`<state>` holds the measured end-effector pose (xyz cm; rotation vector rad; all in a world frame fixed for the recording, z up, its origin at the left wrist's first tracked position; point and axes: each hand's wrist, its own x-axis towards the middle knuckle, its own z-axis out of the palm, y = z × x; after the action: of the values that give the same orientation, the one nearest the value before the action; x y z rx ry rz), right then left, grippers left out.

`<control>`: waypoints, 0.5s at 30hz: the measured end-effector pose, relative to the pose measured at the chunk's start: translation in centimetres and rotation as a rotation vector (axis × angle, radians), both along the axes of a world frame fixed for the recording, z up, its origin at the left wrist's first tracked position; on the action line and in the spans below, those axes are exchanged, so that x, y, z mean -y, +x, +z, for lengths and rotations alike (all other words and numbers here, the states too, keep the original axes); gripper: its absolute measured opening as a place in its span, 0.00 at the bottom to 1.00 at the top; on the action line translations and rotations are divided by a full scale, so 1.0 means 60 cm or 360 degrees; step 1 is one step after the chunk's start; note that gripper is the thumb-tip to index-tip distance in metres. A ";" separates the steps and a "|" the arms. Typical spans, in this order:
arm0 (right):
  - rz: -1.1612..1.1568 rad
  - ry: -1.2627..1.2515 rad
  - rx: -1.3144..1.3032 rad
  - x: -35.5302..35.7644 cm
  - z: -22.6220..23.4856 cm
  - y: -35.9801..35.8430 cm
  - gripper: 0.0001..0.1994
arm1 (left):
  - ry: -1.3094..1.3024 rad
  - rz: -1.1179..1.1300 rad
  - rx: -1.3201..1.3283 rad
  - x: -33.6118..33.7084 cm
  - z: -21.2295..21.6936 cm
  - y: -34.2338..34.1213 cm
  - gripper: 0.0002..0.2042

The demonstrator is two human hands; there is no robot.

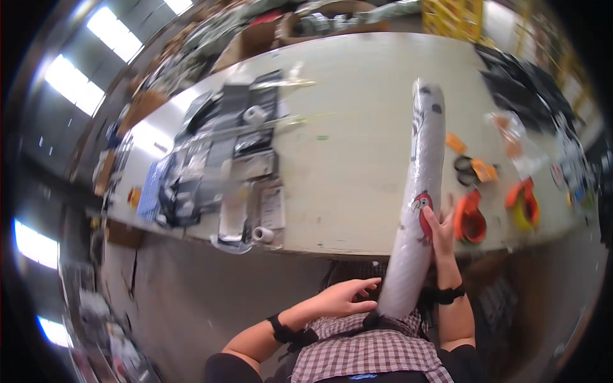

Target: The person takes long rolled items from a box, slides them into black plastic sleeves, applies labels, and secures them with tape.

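Note:
A long silvery-white roll (405,262) in clear wrap, printed with a red bird and dark patches, slants from my lap up over the table's near edge. My right hand (445,233) holds it by the right side near the bird, thumb across the front. At its lower end my left hand (348,297) is open, fingers stretched toward the roll; whether the fingertips touch it, I cannot tell. Right of my right hand stand an orange tape dispenser (470,218) and a second orange dispenser (523,205) with yellow on it.
On the pale table (345,185), black-handled scissors (465,171) lie by orange pieces (485,170). Grey and black packages (236,121) and small white rolls (262,234) cover the left side. Black plastic bags (520,86) lie far right. Cardboard boxes (258,41) and a yellow rack (453,19) stand behind.

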<state>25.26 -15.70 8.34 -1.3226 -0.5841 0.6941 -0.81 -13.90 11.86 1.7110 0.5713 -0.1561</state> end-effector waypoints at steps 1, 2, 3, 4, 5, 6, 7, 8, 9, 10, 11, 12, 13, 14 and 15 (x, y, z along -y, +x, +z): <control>-0.0109 -0.0207 0.0624 -0.022 -0.036 0.025 0.36 | 0.0337 0.0163 0.0121 -0.007 0.003 -0.010 0.20; -0.0100 -0.0560 0.1485 -0.033 -0.029 0.035 0.39 | 0.0411 0.0304 0.0153 -0.019 -0.005 -0.029 0.15; 0.0019 -0.0610 0.1935 -0.043 -0.042 0.043 0.40 | 0.0488 0.0415 0.0194 -0.039 -0.011 -0.047 0.12; 0.0333 -0.0548 0.1477 -0.060 -0.049 0.030 0.41 | 0.0561 0.0613 0.0021 -0.063 0.001 -0.066 0.11; 0.0630 -0.0502 0.1002 -0.070 -0.051 0.008 0.41 | 0.0623 0.0802 -0.0163 -0.082 0.018 -0.097 0.12; 0.0672 -0.0495 0.1010 -0.079 -0.046 -0.021 0.41 | 0.0830 0.0981 -0.0162 -0.109 0.026 -0.131 0.12; 0.0775 -0.0694 0.1129 -0.090 -0.033 -0.057 0.42 | 0.1045 0.1175 -0.0175 -0.132 0.035 -0.172 0.12; 0.0848 -0.0899 0.1262 -0.104 -0.027 -0.075 0.42 | 0.1226 0.1261 -0.0276 -0.163 0.043 -0.210 0.12; 0.0875 -0.0884 0.1285 -0.119 -0.035 -0.078 0.42 | 0.1406 0.1342 -0.0382 -0.197 0.047 -0.251 0.12; 0.0783 -0.0770 0.1310 -0.128 -0.044 -0.072 0.42 | 0.1464 0.1438 -0.0482 -0.234 0.049 -0.291 0.11; 0.0686 -0.0667 0.1326 -0.134 -0.051 -0.065 0.41 | 0.1512 0.1521 -0.0586 -0.271 0.052 -0.327 0.10; 0.0640 -0.0665 0.1249 -0.142 -0.048 -0.062 0.40 | 0.1376 0.1622 -0.0677 -0.310 0.057 -0.354 0.08; 0.0647 -0.0669 0.1248 -0.154 -0.056 -0.051 0.40 | 0.1248 0.1711 -0.0765 -0.353 0.067 -0.385 0.07; 0.0631 -0.0596 0.1321 -0.165 -0.067 -0.027 0.40 | 0.1506 0.1632 -0.0643 -0.404 0.038 -0.436 0.08; 0.0610 -0.0527 0.1394 -0.174 -0.076 -0.012 0.39 | 0.1759 0.1539 -0.0512 -0.458 0.001 -0.481 0.11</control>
<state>24.56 -5.27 3.80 -1.8445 -1.5044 0.4995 -29.70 13.58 11.93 2.2068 1.8999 0.7140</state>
